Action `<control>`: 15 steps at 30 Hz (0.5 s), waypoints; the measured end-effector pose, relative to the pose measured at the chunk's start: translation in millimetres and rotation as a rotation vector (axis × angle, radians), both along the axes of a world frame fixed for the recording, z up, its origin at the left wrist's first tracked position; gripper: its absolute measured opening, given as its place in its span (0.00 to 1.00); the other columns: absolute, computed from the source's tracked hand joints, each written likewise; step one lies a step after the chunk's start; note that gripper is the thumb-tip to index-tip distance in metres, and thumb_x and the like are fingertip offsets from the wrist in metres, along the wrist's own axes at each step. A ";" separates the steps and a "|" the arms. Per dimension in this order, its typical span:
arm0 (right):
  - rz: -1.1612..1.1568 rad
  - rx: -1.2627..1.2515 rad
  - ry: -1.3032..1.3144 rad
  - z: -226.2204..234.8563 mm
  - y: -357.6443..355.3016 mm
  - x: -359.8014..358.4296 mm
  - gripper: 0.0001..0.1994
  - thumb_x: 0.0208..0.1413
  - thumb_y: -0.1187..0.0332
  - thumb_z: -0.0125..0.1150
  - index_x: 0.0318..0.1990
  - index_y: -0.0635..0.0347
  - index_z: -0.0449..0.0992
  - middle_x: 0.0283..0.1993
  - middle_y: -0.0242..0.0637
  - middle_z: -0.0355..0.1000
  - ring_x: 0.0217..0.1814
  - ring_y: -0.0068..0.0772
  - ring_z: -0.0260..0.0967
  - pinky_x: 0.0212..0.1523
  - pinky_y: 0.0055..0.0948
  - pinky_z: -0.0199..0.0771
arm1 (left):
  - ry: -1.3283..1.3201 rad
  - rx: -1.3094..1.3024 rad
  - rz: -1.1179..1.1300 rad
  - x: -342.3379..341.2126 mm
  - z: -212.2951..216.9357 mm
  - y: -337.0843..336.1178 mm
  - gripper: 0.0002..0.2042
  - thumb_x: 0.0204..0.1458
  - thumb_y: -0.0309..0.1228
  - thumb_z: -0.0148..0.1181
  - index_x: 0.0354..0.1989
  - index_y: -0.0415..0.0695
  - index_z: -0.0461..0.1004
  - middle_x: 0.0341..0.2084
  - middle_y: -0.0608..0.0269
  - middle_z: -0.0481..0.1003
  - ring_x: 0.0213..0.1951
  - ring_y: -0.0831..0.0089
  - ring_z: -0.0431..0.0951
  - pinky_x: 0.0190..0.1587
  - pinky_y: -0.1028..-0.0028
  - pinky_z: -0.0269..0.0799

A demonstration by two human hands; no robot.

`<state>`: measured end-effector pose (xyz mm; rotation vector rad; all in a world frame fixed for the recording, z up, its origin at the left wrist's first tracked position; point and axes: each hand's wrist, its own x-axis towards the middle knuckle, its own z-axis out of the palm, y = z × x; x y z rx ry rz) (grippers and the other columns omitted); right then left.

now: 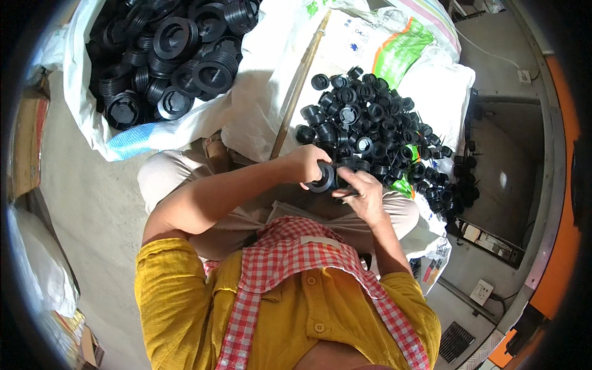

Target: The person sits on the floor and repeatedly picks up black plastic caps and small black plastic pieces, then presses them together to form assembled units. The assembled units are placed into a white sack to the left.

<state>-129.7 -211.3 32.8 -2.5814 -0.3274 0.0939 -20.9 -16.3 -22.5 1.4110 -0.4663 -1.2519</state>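
My left hand [304, 165] is closed around a black round plastic cap [321, 179] with a wide ring-shaped rim, held over my lap. Right beside it, my right hand [364, 195] has its fingers bent toward the cap. Something small and dark shows at those fingers, but its kind is not clear. Just beyond both hands lies a heap of small black plastic caps [377, 112], some with thin stems, spread on white sacking [259, 117].
At the far left a white sack [77, 92] holds many larger black threaded caps [176, 38]. A wooden stick [299, 86] leans between sack and heap. A grey metal machine frame [512, 55] with an orange panel [564, 185] stands at right. Cardboard [31, 142] sits at left.
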 end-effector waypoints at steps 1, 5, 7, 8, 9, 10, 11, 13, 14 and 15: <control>0.064 0.066 0.022 5.1 1.6 3.2 0.23 0.34 0.66 0.74 0.44 0.54 0.78 0.31 0.38 0.74 0.32 0.41 0.72 0.34 0.34 0.74 | -0.095 0.011 -0.114 2.4 -8.7 -1.7 0.25 0.40 0.22 0.56 0.52 0.32 0.69 0.38 0.52 0.76 0.35 0.65 0.78 0.37 0.71 0.76; 0.087 0.143 0.042 12.8 1.6 11.9 0.19 0.32 0.63 0.77 0.29 0.57 0.73 0.28 0.38 0.70 0.28 0.40 0.70 0.29 0.32 0.71 | -0.159 -0.202 -0.288 -1.2 -11.5 -1.8 0.29 0.37 0.24 0.58 0.54 0.34 0.67 0.47 0.54 0.72 0.49 0.70 0.70 0.53 0.74 0.64; -0.051 0.302 -0.047 -0.1 -5.4 7.9 0.23 0.32 0.62 0.79 0.27 0.57 0.65 0.23 0.35 0.64 0.24 0.32 0.64 0.26 0.27 0.67 | -0.090 -0.254 -0.221 2.9 -12.5 -4.0 0.29 0.37 0.24 0.58 0.54 0.33 0.66 0.47 0.54 0.72 0.49 0.70 0.70 0.54 0.74 0.63; -0.252 0.488 0.058 -4.7 -2.7 3.8 0.27 0.31 0.63 0.80 0.33 0.56 0.64 0.27 0.30 0.64 0.27 0.23 0.61 0.28 0.23 0.65 | -0.054 -0.279 -0.185 4.1 -11.1 -4.9 0.29 0.37 0.24 0.58 0.54 0.33 0.65 0.47 0.55 0.71 0.49 0.70 0.70 0.54 0.74 0.62; -0.339 0.707 0.135 -5.9 -2.7 2.2 0.28 0.32 0.64 0.80 0.36 0.56 0.63 0.30 0.27 0.64 0.29 0.20 0.60 0.30 0.22 0.64 | 0.005 -0.291 -0.175 3.6 -6.4 -4.2 0.30 0.37 0.25 0.59 0.55 0.33 0.64 0.48 0.56 0.71 0.50 0.71 0.69 0.56 0.73 0.61; -0.428 0.926 0.212 -5.8 -1.6 1.9 0.30 0.32 0.64 0.80 0.39 0.55 0.63 0.32 0.25 0.64 0.31 0.18 0.59 0.32 0.21 0.63 | 0.046 -0.313 -0.218 3.8 -7.4 -5.5 0.30 0.37 0.25 0.59 0.55 0.34 0.64 0.48 0.56 0.71 0.50 0.71 0.69 0.56 0.73 0.60; -0.361 0.995 0.297 -6.0 -1.1 3.0 0.33 0.33 0.65 0.80 0.46 0.54 0.61 0.37 0.24 0.64 0.33 0.18 0.59 0.34 0.19 0.62 | 0.085 -0.332 -0.263 5.0 -7.6 -5.9 0.30 0.37 0.25 0.59 0.55 0.34 0.64 0.49 0.56 0.70 0.51 0.71 0.68 0.57 0.73 0.60; -0.145 0.661 0.295 0.3 2.8 4.7 0.24 0.36 0.70 0.76 0.41 0.58 0.69 0.32 0.32 0.68 0.33 0.25 0.67 0.34 0.26 0.67 | 0.089 -0.327 -0.364 5.5 -13.8 -7.4 0.32 0.35 0.25 0.60 0.55 0.33 0.63 0.51 0.56 0.69 0.53 0.70 0.68 0.58 0.72 0.59; -0.033 0.451 0.258 3.1 4.3 5.5 0.20 0.37 0.72 0.75 0.38 0.60 0.71 0.31 0.35 0.69 0.33 0.28 0.69 0.34 0.28 0.69 | 0.036 -0.342 -0.265 -0.2 -8.9 -5.7 0.32 0.36 0.25 0.61 0.56 0.34 0.63 0.49 0.57 0.69 0.51 0.71 0.69 0.57 0.72 0.61; -0.033 0.372 0.227 10.2 3.9 7.3 0.13 0.36 0.76 0.70 0.31 0.62 0.73 0.28 0.39 0.69 0.33 0.36 0.71 0.34 0.32 0.71 | 0.082 -0.283 -0.226 -4.5 -11.0 -3.2 0.32 0.36 0.25 0.61 0.56 0.34 0.62 0.49 0.57 0.69 0.50 0.71 0.69 0.55 0.72 0.62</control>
